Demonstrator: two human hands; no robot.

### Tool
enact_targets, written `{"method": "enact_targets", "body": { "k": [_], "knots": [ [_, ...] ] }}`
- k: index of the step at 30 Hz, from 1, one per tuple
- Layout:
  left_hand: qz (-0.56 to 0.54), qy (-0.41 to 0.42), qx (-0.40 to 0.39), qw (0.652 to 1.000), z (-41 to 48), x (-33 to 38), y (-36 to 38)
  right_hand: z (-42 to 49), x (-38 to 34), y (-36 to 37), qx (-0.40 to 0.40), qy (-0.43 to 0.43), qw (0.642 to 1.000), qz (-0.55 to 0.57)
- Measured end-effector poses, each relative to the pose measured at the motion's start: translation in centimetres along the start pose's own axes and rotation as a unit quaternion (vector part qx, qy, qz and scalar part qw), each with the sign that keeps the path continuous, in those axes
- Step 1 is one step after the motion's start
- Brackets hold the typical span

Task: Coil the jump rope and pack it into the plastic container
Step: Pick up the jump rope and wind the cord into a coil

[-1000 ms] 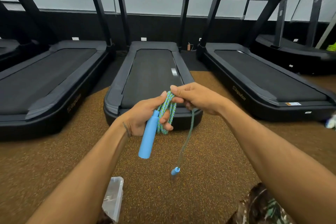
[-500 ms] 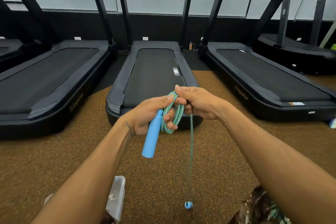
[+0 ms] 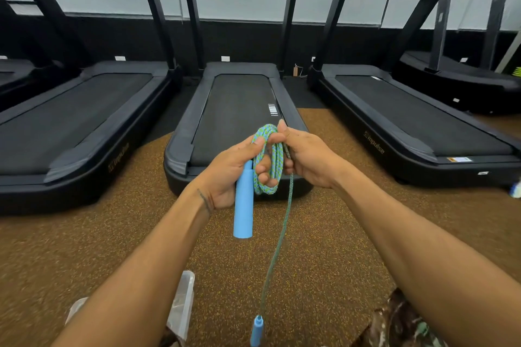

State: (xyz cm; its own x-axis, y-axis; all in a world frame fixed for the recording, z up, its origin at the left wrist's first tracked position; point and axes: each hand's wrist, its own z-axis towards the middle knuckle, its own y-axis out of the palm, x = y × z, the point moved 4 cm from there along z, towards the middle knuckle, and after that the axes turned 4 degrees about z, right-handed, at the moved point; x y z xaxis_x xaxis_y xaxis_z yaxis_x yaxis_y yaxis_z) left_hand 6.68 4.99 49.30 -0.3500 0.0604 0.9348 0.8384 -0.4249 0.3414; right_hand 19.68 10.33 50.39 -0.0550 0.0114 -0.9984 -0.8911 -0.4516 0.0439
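- Jump rope is partly coiled: a few loops sit in the left hand, whose grip is closed on them and on one blue handle.
- The right hand pinches the loose rope beside the loops.
- One tail hangs down to the other handle, so more winding is left.
- The plastic container waits low by the left arm, with nothing packed yet.
- Open floor lies in front; a treadmill edge is just behind the hands.

You face a row of black treadmills parked on brown speckled rubber floor. Behind them, your view shows a dark lower wall band under a pale wall, with white outlets along it.
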Motion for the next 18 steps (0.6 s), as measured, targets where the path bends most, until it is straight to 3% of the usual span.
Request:
{"method": "enact_targets", "body": {
  "k": [7, 15, 18],
  "knots": [
    [-0.017, 0.022, 0.007, 1.000, 0.0, 0.8, -0.4, -0.4, 1.9, -0.7, -0.051, 0.008, 0.999, -0.008],
    [-0.028, 0.083, 0.068, 0.994, 0.6, 2.3, -1.7, -2.0, 5.0, -0.6, -0.095, 0.034, 0.981, -0.167],
    [-0.030, 0.086, 0.087, 0.992, 0.8, 2.0, -2.2, -2.5, 4.9, -0.2, -0.109, 0.045, 0.977, -0.176]
  ]
}}
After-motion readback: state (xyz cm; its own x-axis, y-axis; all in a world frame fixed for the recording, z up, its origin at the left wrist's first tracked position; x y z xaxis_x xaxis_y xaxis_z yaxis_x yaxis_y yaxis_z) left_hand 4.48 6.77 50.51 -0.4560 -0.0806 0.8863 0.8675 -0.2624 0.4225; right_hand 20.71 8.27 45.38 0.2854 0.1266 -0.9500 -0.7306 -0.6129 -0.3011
